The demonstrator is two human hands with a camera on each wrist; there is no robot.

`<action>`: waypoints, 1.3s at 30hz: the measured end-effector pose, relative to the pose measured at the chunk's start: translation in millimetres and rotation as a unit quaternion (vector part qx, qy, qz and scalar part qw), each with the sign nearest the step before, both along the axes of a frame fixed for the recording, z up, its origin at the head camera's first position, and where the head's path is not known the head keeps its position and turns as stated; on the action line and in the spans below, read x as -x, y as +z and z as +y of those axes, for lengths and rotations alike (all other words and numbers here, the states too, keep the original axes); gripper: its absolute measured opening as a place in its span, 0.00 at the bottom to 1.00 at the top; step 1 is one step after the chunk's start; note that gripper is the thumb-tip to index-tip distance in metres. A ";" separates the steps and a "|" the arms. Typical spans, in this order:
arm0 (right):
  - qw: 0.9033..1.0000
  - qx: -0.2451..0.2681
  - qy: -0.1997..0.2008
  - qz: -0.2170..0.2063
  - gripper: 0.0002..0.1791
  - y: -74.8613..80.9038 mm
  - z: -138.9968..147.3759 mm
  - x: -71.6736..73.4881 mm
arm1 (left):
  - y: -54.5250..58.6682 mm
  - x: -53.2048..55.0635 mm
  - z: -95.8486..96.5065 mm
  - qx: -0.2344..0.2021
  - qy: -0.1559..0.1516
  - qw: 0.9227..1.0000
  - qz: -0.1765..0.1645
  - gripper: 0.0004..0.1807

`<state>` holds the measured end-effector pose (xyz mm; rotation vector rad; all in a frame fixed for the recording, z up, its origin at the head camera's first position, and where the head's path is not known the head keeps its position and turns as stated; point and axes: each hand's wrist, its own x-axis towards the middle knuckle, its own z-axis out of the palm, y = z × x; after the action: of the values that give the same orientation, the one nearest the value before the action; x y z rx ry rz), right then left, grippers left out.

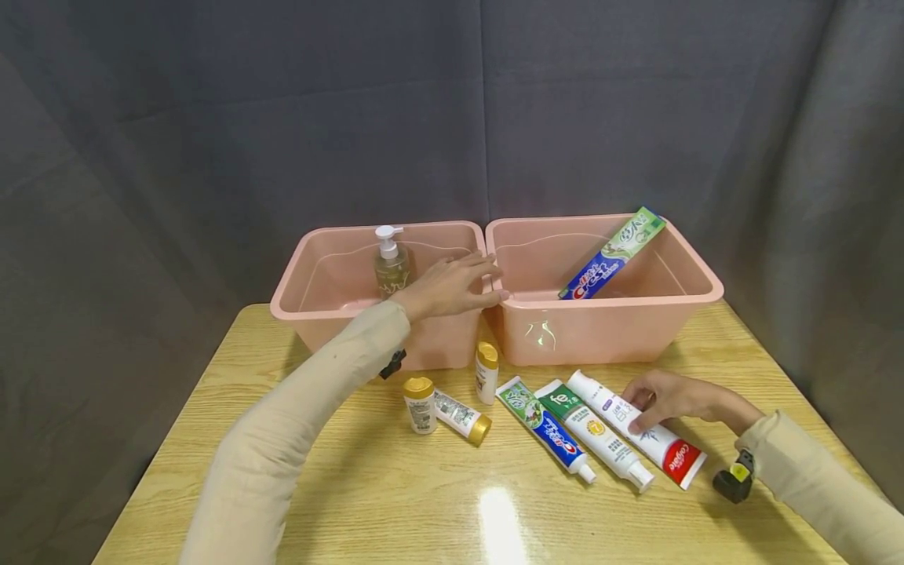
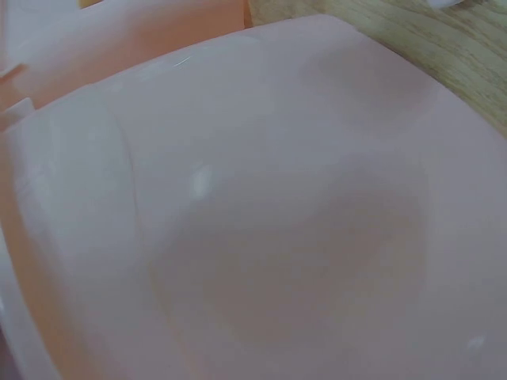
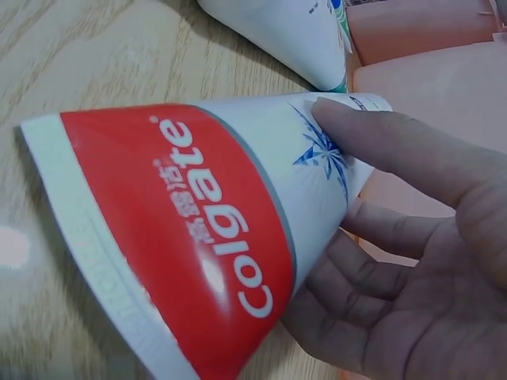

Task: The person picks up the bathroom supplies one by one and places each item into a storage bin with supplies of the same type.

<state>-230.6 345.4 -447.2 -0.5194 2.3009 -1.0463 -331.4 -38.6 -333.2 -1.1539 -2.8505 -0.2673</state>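
Observation:
My right hand (image 1: 667, 399) holds a white and red Colgate toothpaste tube (image 1: 683, 463) at the table's right side. In the right wrist view the thumb lies on top of the tube (image 3: 214, 229) and the fingers bend along its far side. Beside it lie a green and white toothpaste tube (image 1: 596, 431) and a blue and green Crest tube (image 1: 547, 431). My left hand (image 1: 455, 286) is over the right side of the left pink bin (image 1: 318, 314), fingers extended toward the neighbouring bin, holding nothing visible. Only pink plastic (image 2: 277, 198) and some table show in the left wrist view.
A pump bottle (image 1: 392, 271) stands in the left bin. A Crest box (image 1: 610, 255) leans in the right pink bin (image 1: 600, 333). In front are an upright gold-capped bottle (image 1: 421, 412), another (image 1: 486, 377) by the bins, and a gold-capped tube (image 1: 457, 413) lying down.

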 end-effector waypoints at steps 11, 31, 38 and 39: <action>1.000 -0.001 -0.010 -0.006 0.21 1.5 1.4 0.6 | 1.6 -0.6 0.8 0.001 -0.001 1.000 -0.005 0.35; 0.993 0.104 -0.010 -0.051 0.21 1.0 16.2 3.0 | 1.2 -1.2 0.8 -0.002 -0.003 1.000 0.001 0.34; 0.993 0.109 -0.009 -0.051 0.21 3.9 12.7 1.3 | 1.9 -2.1 1.3 -0.001 -0.004 1.000 0.001 0.34; 0.993 0.109 -0.009 -0.049 0.21 5.0 12.4 1.5 | 2.0 -2.1 1.2 -0.002 -0.004 1.000 0.000 0.33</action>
<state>-232.1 357.8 -442.1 -0.5201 2.1229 -1.3112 -329.3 -37.4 -331.2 -1.1657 -2.8443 -0.2720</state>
